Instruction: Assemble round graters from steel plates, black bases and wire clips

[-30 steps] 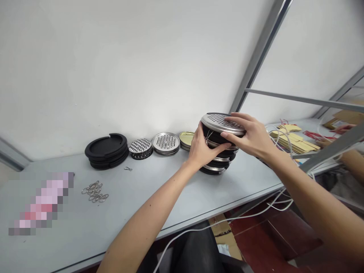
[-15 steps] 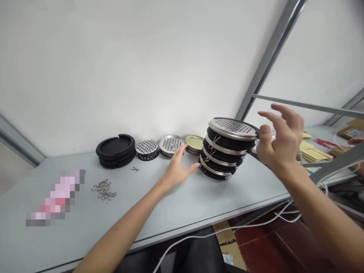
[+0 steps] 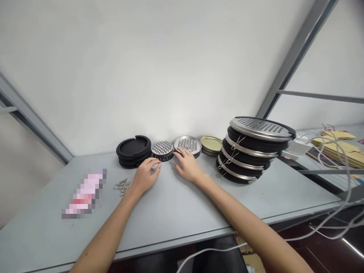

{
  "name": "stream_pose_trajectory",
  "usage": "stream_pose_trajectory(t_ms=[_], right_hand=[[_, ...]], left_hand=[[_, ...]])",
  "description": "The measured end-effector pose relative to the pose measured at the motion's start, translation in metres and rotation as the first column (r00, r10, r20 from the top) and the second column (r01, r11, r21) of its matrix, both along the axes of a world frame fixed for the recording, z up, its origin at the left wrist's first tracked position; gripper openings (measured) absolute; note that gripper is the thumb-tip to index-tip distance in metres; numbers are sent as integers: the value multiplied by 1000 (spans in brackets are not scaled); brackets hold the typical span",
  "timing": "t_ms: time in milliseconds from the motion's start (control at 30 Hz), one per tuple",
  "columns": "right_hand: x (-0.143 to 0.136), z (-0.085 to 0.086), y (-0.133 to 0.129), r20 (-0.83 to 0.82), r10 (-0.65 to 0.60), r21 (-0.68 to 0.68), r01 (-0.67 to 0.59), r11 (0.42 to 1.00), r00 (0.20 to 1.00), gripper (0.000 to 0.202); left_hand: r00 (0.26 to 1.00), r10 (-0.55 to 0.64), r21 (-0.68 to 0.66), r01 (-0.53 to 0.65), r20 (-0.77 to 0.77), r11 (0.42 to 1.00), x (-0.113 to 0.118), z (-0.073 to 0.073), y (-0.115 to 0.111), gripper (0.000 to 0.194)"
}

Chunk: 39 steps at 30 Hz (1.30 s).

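My left hand (image 3: 145, 177) hovers low over the table with its thumb apart from its curved fingers, holding nothing visible. A small metal clip under its fingertips is mostly hidden. Just beyond it stands a stack of small round grater discs (image 3: 162, 148), beside a stack of black round trays (image 3: 133, 148). My right hand (image 3: 187, 165), fingers loosely spread, is at the front edge of a stack of larger silver grater discs (image 3: 188, 145); I cannot tell whether it touches them. Gold-coloured round lids (image 3: 211, 144) are piled to their right.
A tall leaning stack of black trays with metal grater discs and wire clips (image 3: 250, 151) stands at the right. Loose wire clips (image 3: 123, 185) lie left of my left hand, near a blurred pink item (image 3: 85, 193). White cables (image 3: 348, 178) and yellow envelopes (image 3: 338, 149) are farther right.
My right hand has left the tall stack and come left to the silver discs. My left hand has moved left, away from the tall stack. The view has turned leftward.
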State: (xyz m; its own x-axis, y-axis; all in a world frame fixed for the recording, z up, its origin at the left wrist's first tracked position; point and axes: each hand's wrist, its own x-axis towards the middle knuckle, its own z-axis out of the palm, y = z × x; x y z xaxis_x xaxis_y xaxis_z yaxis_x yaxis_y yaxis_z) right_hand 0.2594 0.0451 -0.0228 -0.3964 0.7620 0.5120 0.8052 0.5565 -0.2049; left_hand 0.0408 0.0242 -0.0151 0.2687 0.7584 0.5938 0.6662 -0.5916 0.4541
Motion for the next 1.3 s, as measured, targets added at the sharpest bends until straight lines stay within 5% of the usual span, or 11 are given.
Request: stream_pose_trajectory(t_ms=[200,567,767,933,1167,1300], right_hand=[[6,-19,9,-43,-97,51,99,994,994,51],[10,-15,10,-71,-147,86,153,985,987,47],[25,-15,16,-160,-251,70,264,962,955,28],[35,-13,25,-317,-282,125,334,934,906,34],[55,-20,43,-263,-560,-67,565,823,785,59],[62,-22,48,-203,-616,-170,592,788,761,63]], left_hand=[[993,-76,-44,72,-88,996,7,-3,-1,20],[985,-86,-108,71,-148,992,11,-13,-1,19],[983,-96,-114,79,-155,990,12,-13,-2,18],[981,-110,-114,93,-159,989,14,-14,-4,18],[967,-154,-160,123,-201,979,20,-16,-9,18],[961,-176,-171,141,-213,975,22,-17,-11,18]])
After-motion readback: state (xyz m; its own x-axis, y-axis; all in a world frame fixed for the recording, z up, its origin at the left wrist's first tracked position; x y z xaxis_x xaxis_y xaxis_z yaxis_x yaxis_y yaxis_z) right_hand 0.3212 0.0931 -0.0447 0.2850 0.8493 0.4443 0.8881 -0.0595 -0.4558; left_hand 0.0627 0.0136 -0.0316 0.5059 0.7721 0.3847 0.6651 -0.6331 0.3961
